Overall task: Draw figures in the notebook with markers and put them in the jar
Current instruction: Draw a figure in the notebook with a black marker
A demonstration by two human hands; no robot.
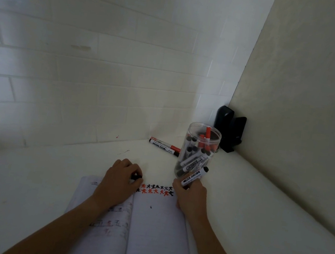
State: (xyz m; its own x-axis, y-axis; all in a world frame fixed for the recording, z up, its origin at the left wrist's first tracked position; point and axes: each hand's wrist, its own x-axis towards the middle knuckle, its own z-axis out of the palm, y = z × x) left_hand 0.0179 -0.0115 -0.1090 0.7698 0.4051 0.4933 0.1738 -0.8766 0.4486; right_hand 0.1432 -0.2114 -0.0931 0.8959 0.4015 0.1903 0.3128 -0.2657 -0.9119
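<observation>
An open notebook [155,231] lies on the white table, with two rows of small red and black figures [155,189] along the top of its right page. My right hand [190,194] grips a black marker [195,176] at the page's top right corner, its rear end pointing up toward the jar. My left hand [119,181] rests at the top of the left page and pinches a small black cap [136,177]. A clear plastic jar [198,150] stands just behind my right hand, holding several red and black markers.
Two markers, one red [165,143] and one black [163,148], lie by the tiled wall left of the jar. A black device [229,128] stands in the corner. The wall on the right closes in the table [259,203].
</observation>
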